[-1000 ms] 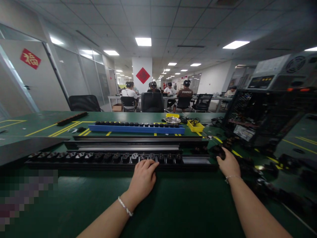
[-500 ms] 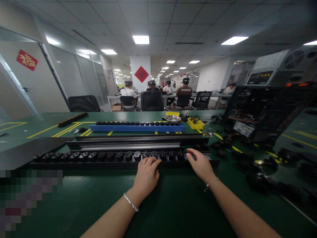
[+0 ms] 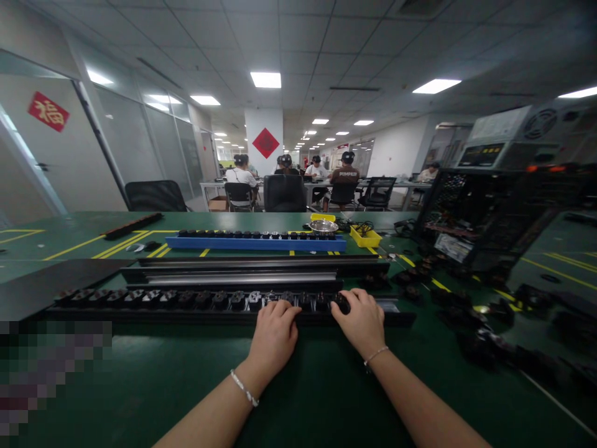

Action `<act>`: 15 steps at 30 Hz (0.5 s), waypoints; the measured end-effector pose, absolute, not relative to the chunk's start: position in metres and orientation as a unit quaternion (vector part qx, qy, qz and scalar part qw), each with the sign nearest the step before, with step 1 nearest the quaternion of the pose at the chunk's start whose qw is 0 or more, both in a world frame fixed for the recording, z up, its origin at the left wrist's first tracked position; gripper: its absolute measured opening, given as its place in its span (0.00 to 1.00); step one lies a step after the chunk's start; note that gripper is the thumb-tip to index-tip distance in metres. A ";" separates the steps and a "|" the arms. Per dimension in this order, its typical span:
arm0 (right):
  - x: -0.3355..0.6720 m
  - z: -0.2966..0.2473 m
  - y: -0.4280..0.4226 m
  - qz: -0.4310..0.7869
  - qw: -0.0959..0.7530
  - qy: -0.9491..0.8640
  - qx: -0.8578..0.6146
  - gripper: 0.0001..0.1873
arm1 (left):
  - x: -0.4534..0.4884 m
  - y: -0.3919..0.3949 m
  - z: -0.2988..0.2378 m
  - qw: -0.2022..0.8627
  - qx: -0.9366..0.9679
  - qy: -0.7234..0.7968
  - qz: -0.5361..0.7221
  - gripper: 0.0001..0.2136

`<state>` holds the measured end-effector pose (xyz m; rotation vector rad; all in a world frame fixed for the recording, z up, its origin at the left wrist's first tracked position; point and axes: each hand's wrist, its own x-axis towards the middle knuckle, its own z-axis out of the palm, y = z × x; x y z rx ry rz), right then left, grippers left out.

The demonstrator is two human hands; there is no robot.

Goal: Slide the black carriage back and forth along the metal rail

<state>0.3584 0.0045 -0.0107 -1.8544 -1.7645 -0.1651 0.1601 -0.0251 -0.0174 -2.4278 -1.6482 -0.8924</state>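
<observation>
A long black rail (image 3: 401, 318) lies across the green bench in front of me, holding a row of several black socket modules (image 3: 153, 297). My left hand (image 3: 273, 336) rests on the rail's near edge with fingers curled on it. My right hand (image 3: 360, 321) is just beside it, fingertips pressing a black socket module (image 3: 342, 303) at the right end of the row. The rail's right end past that module is unfilled.
A second black and silver rail (image 3: 242, 272) lies behind, then a blue rail (image 3: 261, 244) with modules. Loose black modules (image 3: 466, 317) are scattered at right. A yellow tray (image 3: 366, 236), a metal bowl (image 3: 324, 226), an open equipment rack (image 3: 485, 218). Several people sit at far tables.
My right hand came left from the loose pile at right to the rail, bringing a module to the row's right end. The left hand stayed on the rail.
</observation>
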 end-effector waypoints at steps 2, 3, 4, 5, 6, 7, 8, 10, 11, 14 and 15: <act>0.358 -0.013 0.007 -0.076 0.303 -0.667 -0.677 0.16 | 0.160 -0.025 -0.017 0.041 -0.791 -0.540 -0.285 0.16; 0.358 -0.015 0.008 -0.076 0.312 -0.671 -0.668 0.16 | 0.160 -0.024 -0.017 0.044 -0.790 -0.543 -0.281 0.17; 0.358 -0.015 0.008 -0.074 0.319 -0.674 -0.662 0.15 | 0.160 -0.024 -0.017 0.047 -0.790 -0.545 -0.276 0.17; 0.358 -0.016 0.009 -0.069 0.324 -0.675 -0.659 0.15 | 0.160 -0.024 -0.017 0.049 -0.790 -0.548 -0.271 0.18; 0.359 -0.016 0.010 -0.064 0.328 -0.674 -0.659 0.15 | 0.160 -0.024 -0.017 0.051 -0.790 -0.549 -0.267 0.18; 0.359 -0.017 0.010 -0.060 0.330 -0.672 -0.661 0.15 | 0.159 -0.023 -0.017 0.051 -0.791 -0.550 -0.262 0.19; 0.359 -0.017 0.010 -0.056 0.331 -0.669 -0.663 0.16 | 0.159 -0.023 -0.017 0.052 -0.792 -0.550 -0.259 0.19; 0.360 -0.017 0.010 -0.048 0.330 -0.666 -0.668 0.16 | 0.158 -0.023 -0.017 0.051 -0.793 -0.549 -0.258 0.18; 0.360 -0.017 0.010 -0.045 0.329 -0.665 -0.669 0.16 | 0.158 -0.023 -0.017 0.051 -0.794 -0.548 -0.259 0.18; 0.360 -0.017 0.010 -0.039 0.329 -0.663 -0.671 0.16 | 0.157 -0.022 -0.016 0.050 -0.795 -0.545 -0.263 0.17; 0.360 -0.017 0.010 -0.039 0.331 -0.662 -0.671 0.17 | 0.157 -0.022 -0.016 0.051 -0.795 -0.544 -0.263 0.17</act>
